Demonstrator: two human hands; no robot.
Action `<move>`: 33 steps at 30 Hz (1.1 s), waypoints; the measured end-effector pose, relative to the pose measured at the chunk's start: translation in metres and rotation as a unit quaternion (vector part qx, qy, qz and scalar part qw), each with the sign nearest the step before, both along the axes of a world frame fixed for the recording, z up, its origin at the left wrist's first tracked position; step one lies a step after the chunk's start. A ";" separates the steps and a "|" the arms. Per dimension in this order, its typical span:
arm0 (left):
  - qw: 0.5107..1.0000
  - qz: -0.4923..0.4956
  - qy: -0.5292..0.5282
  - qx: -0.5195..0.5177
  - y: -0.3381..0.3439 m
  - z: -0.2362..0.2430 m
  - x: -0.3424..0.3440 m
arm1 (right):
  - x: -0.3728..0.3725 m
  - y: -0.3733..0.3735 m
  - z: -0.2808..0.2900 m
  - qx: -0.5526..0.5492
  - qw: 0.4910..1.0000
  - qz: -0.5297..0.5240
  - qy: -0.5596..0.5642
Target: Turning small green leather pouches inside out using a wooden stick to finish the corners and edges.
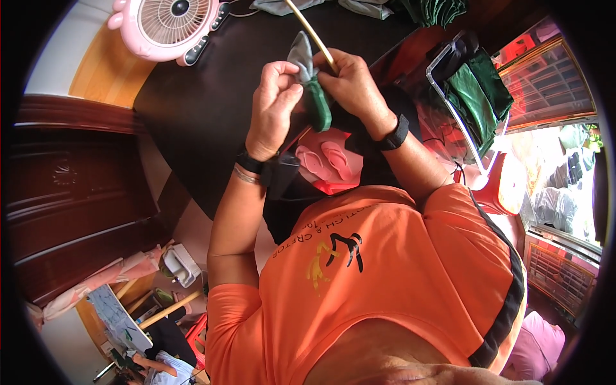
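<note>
From where I stand, the person in the orange shirt is working over a black bench, both hands raised close together. The left hand pinches a small piece of cloth between thumb and fingers, gripping its grey end; the green end of the same piece hangs down between the two hands. The right hand is curled around a thin, pale stick, which slants up and away to the left, its thumb near the cloth. Whether the stick touches the cloth, I can't tell.

Beyond the hands and off to the left is a pink fan. Straight beyond them lies some grey fabric, and farther right a bunched green cloth. Right of the right hand, more green fabric drapes over a white-framed stand. Below the hands, between the forearms, a pair of pink slippers shows.
</note>
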State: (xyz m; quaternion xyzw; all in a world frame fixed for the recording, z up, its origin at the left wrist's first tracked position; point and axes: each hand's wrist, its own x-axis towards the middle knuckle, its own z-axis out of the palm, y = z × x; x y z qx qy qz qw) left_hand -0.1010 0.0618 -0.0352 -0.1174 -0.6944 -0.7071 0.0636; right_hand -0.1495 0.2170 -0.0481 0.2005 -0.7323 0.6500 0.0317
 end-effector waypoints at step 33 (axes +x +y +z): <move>0.989 -0.057 -0.126 0.055 -0.008 -0.001 -0.009 | 0.018 0.005 0.005 -0.139 0.977 0.122 -0.102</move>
